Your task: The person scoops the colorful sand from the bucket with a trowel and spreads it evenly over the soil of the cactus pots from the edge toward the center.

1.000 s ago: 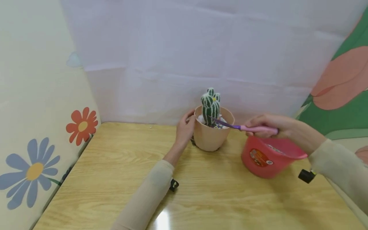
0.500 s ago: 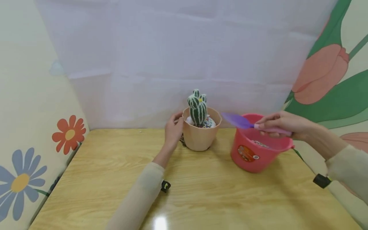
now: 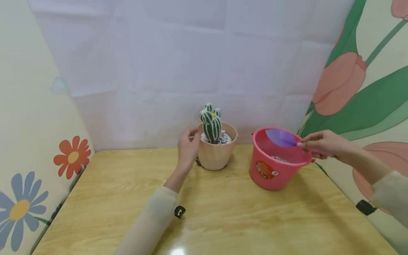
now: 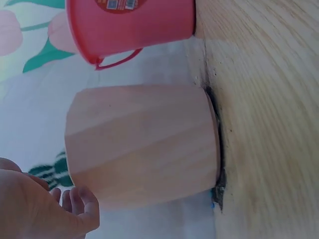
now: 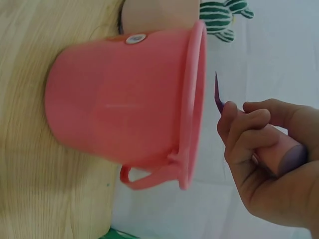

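A striped green cactus [image 3: 211, 129] stands in a peach flowerpot [image 3: 214, 157], with white and multicolored bits around its base. My left hand [image 3: 188, 147] is at the pot's left rim, its fingers [image 4: 90, 209] loosely bent and overlapping the pot's edge in the left wrist view. To the right is a red bucket [image 3: 266, 177] with pale, speckled material [image 3: 280, 159] low inside. My right hand [image 3: 325, 144] grips the pink handle [image 5: 276, 147] of a small trowel whose purple blade [image 3: 280, 137] is over the bucket's mouth.
The wooden table [image 3: 216, 219] meets a pale cloth backdrop [image 3: 175, 63] behind the pot. A painted wall [image 3: 373, 117] rises close to the right of the bucket. The bucket's handle [image 4: 119, 62] hangs down on the side facing the pot.
My right hand has drawn the trowel away from the cactus, rightward to above the bucket. My left hand has stayed by the pot's rim. The head view has shifted to the right.
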The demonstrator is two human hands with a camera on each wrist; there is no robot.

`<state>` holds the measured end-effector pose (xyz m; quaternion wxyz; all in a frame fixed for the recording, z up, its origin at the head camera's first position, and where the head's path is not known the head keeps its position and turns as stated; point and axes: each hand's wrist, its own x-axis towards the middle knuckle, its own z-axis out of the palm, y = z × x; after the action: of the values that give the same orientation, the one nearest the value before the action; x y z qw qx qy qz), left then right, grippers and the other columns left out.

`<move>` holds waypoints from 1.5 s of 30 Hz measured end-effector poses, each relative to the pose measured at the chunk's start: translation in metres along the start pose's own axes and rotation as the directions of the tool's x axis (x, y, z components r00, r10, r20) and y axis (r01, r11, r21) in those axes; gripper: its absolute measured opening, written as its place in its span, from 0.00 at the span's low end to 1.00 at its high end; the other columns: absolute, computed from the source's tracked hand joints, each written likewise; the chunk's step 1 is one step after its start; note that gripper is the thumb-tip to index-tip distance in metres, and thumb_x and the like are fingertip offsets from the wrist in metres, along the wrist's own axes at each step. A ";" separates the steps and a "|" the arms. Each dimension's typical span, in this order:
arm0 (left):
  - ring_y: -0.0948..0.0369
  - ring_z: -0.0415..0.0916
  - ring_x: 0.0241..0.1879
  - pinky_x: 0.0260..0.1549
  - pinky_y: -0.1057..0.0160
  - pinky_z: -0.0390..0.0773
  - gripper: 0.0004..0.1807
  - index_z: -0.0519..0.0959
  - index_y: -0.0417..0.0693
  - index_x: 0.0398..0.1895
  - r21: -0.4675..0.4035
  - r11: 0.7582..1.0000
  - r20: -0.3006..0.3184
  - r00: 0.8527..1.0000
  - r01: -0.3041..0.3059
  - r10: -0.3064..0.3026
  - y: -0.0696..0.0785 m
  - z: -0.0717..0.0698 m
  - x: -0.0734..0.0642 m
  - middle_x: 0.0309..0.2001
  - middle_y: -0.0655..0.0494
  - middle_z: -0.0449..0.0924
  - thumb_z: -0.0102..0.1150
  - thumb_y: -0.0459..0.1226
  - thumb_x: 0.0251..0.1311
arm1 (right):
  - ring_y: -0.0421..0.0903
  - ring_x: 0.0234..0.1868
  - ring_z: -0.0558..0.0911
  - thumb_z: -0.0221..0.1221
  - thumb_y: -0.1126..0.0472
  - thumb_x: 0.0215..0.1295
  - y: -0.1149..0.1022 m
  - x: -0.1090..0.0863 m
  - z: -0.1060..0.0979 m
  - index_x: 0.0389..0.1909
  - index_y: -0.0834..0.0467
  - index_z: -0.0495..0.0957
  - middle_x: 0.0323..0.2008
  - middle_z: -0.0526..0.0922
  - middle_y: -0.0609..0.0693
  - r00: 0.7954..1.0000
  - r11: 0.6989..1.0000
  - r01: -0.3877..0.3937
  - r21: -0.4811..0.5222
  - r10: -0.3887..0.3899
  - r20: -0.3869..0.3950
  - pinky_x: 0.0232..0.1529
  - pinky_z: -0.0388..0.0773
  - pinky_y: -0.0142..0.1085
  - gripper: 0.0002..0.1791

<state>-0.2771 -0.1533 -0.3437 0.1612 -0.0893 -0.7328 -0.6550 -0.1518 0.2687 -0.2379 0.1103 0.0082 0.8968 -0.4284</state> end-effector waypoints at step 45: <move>0.58 0.80 0.35 0.34 0.63 0.86 0.17 0.77 0.36 0.57 -0.482 0.654 0.450 0.805 0.584 -0.387 0.034 0.154 -0.060 0.39 0.47 0.82 0.59 0.33 0.67 | 0.49 0.31 0.82 0.67 0.65 0.60 0.009 0.073 0.028 0.38 0.64 0.86 0.33 0.85 0.54 0.947 0.650 0.221 -0.727 -0.321 0.002 0.30 0.82 0.49 0.07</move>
<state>-0.2274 0.0085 -0.3469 -0.1751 -0.0342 -0.4989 -0.8481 -0.2173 0.2474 -0.2767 -0.0179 -0.1426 0.9882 -0.0536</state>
